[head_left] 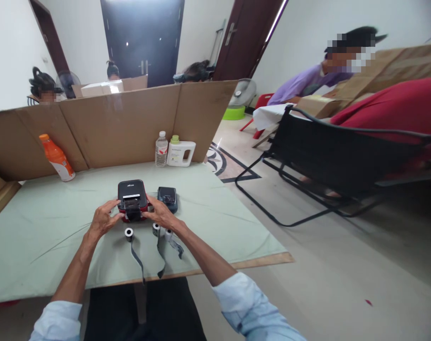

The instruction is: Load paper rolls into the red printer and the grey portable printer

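Observation:
A small black and red device with its lid raised sits on the pale green table cover. My left hand grips its left side with curled fingers. My right hand holds its right front corner, fingers bent against it. A second, smaller dark device lies just right of the first, untouched. Three small paper rolls stand in front of my hands, each trailing a dark strip toward the table's near edge.
A cardboard screen walls the table's far side. Against it lean an orange bottle, a clear water bottle and a white jug. A black folding chair stands to the right. Other people sit behind the screen and at right.

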A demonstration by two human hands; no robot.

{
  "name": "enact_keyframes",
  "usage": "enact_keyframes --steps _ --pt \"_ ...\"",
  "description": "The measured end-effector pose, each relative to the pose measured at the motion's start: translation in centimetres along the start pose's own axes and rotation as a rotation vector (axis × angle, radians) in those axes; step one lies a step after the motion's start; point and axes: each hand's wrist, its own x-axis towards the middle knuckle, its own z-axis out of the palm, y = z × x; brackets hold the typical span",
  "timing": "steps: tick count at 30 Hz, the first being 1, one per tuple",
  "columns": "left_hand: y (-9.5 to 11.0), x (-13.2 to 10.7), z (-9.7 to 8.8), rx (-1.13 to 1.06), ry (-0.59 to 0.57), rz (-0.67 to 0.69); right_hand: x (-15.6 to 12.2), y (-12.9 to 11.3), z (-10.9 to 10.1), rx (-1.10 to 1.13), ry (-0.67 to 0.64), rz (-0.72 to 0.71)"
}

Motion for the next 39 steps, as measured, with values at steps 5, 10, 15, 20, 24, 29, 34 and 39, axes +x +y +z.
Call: enact_keyframes --steps 5,10,15,20,24,29,34,39 --pt "-0.3 0.1 0.8 -0.007 0.055 0.018 0.1 0.1 0.2 0.005 0.024 -0.011" --pt "-0.6 0.2 1.1 -0.019 0.066 0.017 0.1 -0.1 0.2 0.014 0.022 -0.015" --pt "-0.7 0.4 1.0 -0.015 0.045 -0.002 0.1 -0.1 0.3 0.016 0.028 -0.011" --pt "-0.5 0.5 1.0 -0.013 0.007 -0.044 0.2 -0.2 0.2 -0.015 0.014 0.007" --pt "0.0 0.3 1.1 -0.043 -0.001 -0.074 0.2 -0.3 0.2 0.008 0.013 -0.001" --pt "0.8 -0.1 1.7 -0.073 0.031 -0.091 0.3 -0.4 0.2 0.018 0.021 -0.018" --pt "1.3 -0.2 1.6 -0.002 0.032 -0.074 0.2 -1.1 -0.5 0.042 -0.001 -0.041" --pt "2.2 0.7 0.6 0.108 0.073 0.026 0.3 -1.3 -0.5 -0.025 0.01 -0.02"
